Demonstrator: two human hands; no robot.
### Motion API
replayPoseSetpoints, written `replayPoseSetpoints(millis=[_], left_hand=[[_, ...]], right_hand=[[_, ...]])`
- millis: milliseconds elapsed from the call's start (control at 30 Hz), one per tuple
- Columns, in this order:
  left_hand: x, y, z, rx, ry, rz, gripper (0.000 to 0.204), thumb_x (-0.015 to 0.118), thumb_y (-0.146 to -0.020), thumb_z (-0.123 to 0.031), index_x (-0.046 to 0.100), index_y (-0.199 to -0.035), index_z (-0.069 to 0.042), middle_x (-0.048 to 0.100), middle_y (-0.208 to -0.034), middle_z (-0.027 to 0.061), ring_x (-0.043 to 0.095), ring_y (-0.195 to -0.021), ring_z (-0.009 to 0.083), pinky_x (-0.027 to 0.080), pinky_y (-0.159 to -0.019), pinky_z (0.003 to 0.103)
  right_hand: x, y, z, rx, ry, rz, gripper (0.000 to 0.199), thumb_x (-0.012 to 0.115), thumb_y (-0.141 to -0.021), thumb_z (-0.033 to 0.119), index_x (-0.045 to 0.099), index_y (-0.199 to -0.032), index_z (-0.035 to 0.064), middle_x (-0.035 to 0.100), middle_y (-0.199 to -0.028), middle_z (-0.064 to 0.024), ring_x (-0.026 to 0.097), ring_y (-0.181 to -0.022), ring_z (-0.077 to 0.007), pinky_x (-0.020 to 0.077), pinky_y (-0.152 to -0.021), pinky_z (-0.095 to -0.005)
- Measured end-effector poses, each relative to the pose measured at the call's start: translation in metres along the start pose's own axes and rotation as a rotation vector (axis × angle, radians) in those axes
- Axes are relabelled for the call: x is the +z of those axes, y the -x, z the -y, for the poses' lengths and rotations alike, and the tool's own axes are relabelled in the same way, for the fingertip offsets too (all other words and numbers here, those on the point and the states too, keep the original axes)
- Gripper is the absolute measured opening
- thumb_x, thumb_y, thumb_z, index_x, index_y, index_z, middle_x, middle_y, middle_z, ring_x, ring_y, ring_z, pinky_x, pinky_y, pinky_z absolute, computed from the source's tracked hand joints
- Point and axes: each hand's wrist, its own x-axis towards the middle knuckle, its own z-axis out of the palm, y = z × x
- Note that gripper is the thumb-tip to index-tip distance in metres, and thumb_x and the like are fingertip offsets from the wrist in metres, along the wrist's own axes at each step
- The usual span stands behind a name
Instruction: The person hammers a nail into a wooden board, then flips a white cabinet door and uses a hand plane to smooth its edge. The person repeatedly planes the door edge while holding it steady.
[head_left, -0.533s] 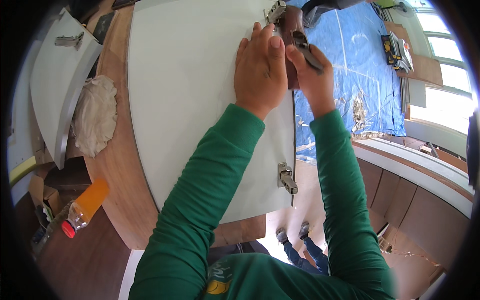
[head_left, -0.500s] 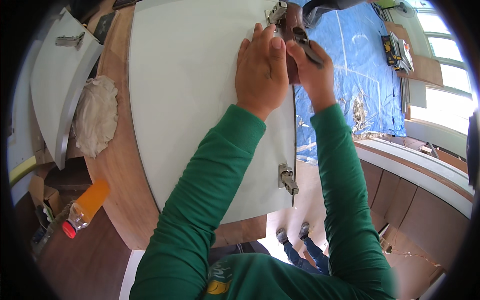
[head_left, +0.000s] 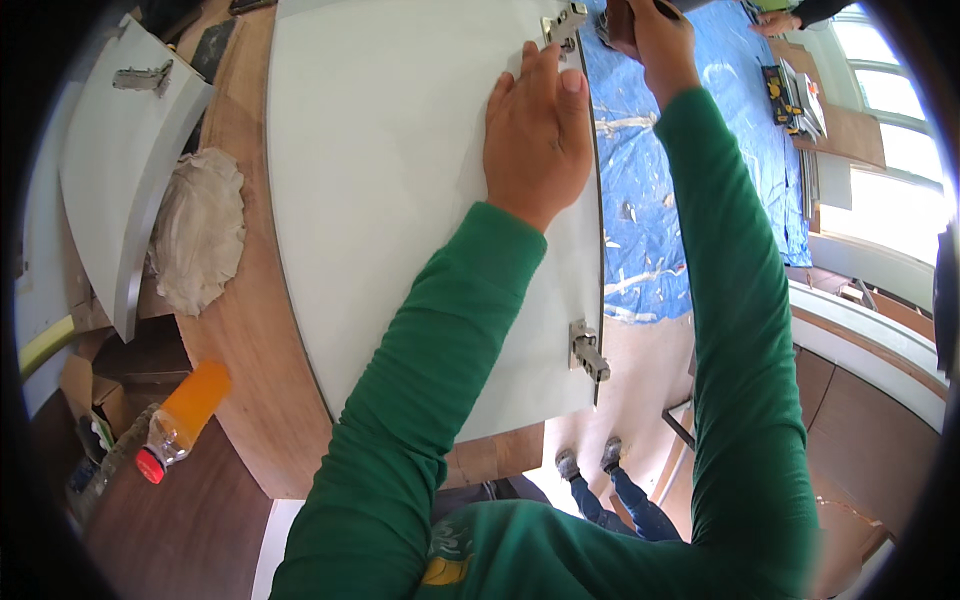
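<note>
Your white panel (head_left: 390,160) lies flat on the wooden bench (head_left: 250,330), its right edge with no bench showing beside it. It will likely feel stiff and fairly heavy for its breadth, and the smooth face looks slippery under a bare palm. Hold it by the two long edges rather than by the face, clear of the hinges; the thin dark edges could chip if knocked. The wooden tool (head_left: 622,30) should feel hard and compact, light enough for one hand, and its body is the part to wrap.

The panel is plain, pale and slightly glossy, with a dark line along each long side. Two metal hinges sit along its right edge: the upper hinge (head_left: 565,24) near the far end, the lower hinge (head_left: 589,352) near the close end. The tool is reddish brown, beyond the panel's right edge near the far hinge, and partly out of view.

Your left hand (head_left: 538,140) is spread flat on the panel near its right edge, holding nothing, fingertips just beside the upper hinge. Your right hand (head_left: 665,42) is curled around the tool, off the panel's right side, above the blue sheet (head_left: 645,200).
</note>
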Motion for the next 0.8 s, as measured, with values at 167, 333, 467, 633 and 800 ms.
replayPoseSetpoints(millis=[167,333,467,633,800], left_hand=[[0.001,0.007,0.002,-0.012,-0.021,0.035,0.058,0.028,-0.113,-0.039,0.055,-0.138,0.005,0.06,-0.138,0.0305,0.053,-0.13,0.0477,0.037,-0.114,0.054],[0.006,0.008,0.001,0.051,0.017,0.014,0.056,0.03,-0.113,-0.039,0.06,-0.129,0.006,0.066,-0.12,0.0333,0.059,-0.111,0.0528,0.044,-0.101,0.057],[0.001,-0.001,0.004,-0.051,0.025,0.091,0.067,0.027,-0.113,-0.048,0.063,-0.123,0.007,0.068,-0.11,0.0337,0.061,-0.108,0.053,0.046,-0.096,0.055],[0.009,0.0,0.018,-0.068,0.108,0.078,0.079,0.026,-0.111,-0.058,0.052,-0.146,0.007,0.059,-0.141,0.0313,0.052,-0.138,0.0428,0.04,-0.116,0.041],[0.007,-0.002,0.017,-0.079,0.125,0.095,0.083,0.025,-0.109,-0.062,0.049,-0.149,0.007,0.05,-0.153,0.0283,0.043,-0.148,0.0373,0.034,-0.121,0.037]], right_hand=[[-0.081,0.165,0.0,0.033,0.08,0.06,0.034,0.078,-0.094,0.028,0.073,-0.109,-0.0013,0.071,-0.095,-0.0012,0.064,-0.084,-0.0077,0.0543,-0.073,-0.0246],[-0.17,0.363,-0.021,0.246,-0.006,0.106,0.049,0.076,-0.097,0.022,0.059,-0.135,-0.0049,0.067,-0.106,0.0005,0.061,-0.091,-0.0078,0.051,-0.079,-0.0236],[-0.185,0.478,-0.012,0.288,0.326,0.125,0.069,0.079,-0.094,0.04,0.055,-0.139,-0.0059,0.067,-0.107,-0.0061,0.062,-0.095,-0.0147,0.0514,-0.084,-0.0281],[-0.181,0.538,-0.016,0.237,0.334,0.142,0.081,0.078,-0.092,0.05,0.051,-0.141,-0.0085,0.069,-0.112,-0.0147,0.066,-0.096,-0.0195,0.0535,-0.087,-0.0312],[-0.177,0.535,-0.018,0.125,0.392,0.178,0.079,0.079,-0.093,0.044,0.048,-0.143,-0.0072,0.069,-0.108,-0.0142,0.067,-0.089,-0.0196,0.055,-0.081,-0.0301]])
